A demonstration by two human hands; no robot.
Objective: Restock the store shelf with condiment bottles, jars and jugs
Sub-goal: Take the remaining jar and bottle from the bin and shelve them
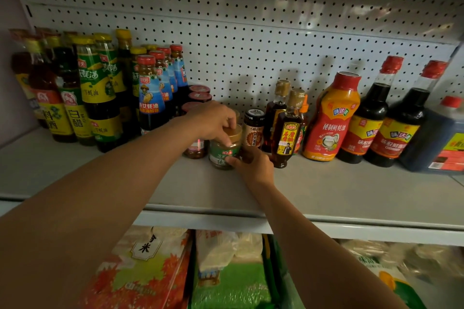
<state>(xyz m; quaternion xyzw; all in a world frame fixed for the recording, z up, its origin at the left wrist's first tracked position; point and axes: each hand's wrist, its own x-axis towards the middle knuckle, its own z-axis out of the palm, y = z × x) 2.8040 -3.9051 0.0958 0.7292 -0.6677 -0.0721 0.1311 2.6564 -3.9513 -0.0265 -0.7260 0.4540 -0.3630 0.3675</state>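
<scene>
Shelf (pixel 326 190) partly stocked; both hands' fingers pinch the jar (pixel 224 149): left hand (pixel 213 120) on lid, right hand (pixel 253 164) at base. Room beside jar remains.

The front strip of the shelf (pixel 326 195) lies bare and open to a reach — behind it stand oyster-sauce bottles (pixel 150 93) at left, small jars (pixel 198 96) mid-shelf, and sesame-oil bottles (pixel 287 130) beside a red squeeze bottle (pixel 331 118) at right.

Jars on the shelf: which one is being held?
The green-label jar with the gold lid: left hand grips its lid, right hand its side. The other jars stand untouched.
</scene>
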